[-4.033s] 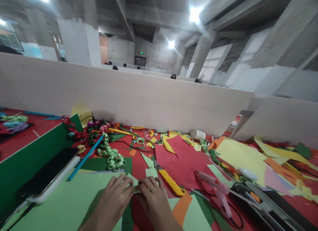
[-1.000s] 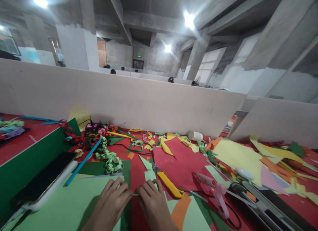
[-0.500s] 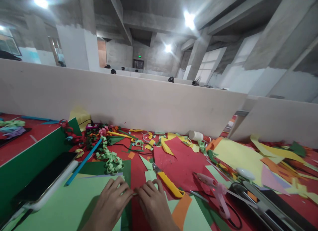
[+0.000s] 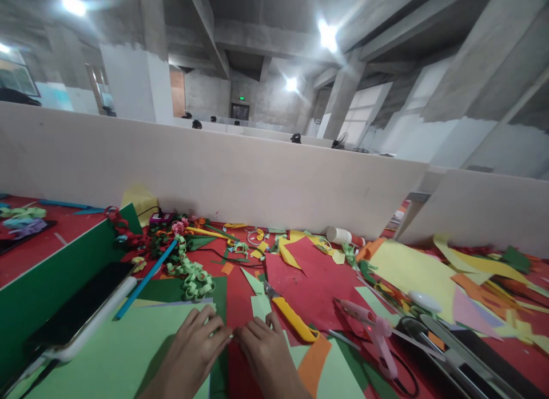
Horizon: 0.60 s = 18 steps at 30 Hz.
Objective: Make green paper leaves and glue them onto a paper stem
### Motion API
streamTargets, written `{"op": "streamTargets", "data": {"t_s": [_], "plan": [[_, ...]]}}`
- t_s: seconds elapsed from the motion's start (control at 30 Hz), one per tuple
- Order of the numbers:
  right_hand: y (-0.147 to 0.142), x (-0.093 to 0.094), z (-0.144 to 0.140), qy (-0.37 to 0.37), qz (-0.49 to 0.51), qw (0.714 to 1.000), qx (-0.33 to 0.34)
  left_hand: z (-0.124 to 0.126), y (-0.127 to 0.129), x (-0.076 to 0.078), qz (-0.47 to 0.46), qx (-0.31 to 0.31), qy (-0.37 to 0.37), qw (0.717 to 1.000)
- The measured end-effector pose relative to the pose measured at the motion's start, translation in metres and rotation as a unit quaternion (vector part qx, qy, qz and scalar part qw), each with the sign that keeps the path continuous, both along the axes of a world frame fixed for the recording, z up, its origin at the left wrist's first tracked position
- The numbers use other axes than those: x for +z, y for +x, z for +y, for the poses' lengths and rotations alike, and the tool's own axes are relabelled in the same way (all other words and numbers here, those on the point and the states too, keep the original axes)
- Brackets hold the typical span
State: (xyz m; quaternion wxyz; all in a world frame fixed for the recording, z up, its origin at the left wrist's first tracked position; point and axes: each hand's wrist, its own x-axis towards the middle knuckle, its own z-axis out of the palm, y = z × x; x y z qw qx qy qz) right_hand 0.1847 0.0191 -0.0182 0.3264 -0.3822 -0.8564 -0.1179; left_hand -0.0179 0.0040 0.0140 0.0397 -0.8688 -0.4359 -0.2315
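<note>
My left hand (image 4: 192, 347) and my right hand (image 4: 266, 348) meet at the fingertips, low in the middle of the head view. Both are closed, thumbs and fingers pinched together. A tiny pale bit shows between the fingertips, too small to name. Light green paper sheets (image 4: 107, 342) lie beneath and left of my left hand, over a dark green sheet (image 4: 219, 362). A yellow utility knife (image 4: 294, 319) rests just right of my right hand, its blade pointing away. An orange paper piece (image 4: 315, 359) lies beside my right wrist.
A pink glue gun (image 4: 375, 330) with a cord lies at the right, near a grey device (image 4: 454, 359). A phone (image 4: 86, 304) leans at the left beside a blue paper stick (image 4: 146, 280). Green paper chain (image 4: 195, 279) and scraps spread toward the white partition (image 4: 240, 170).
Both hands stay in nearly the same place, with the fingers shifting slightly at the pinch. The whole view has moved by a few pixels. Nothing else visibly differs.
</note>
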Motion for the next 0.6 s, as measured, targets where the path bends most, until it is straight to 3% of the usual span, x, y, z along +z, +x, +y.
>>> {"op": "streamTargets", "data": {"t_s": [0.6], "plan": [[0.005, 0.014, 0.0, -0.068, 0.05, 0.996, -0.001, 0.003, -0.006, -0.02, -0.034, -0.004, -0.042, 0.999]]}}
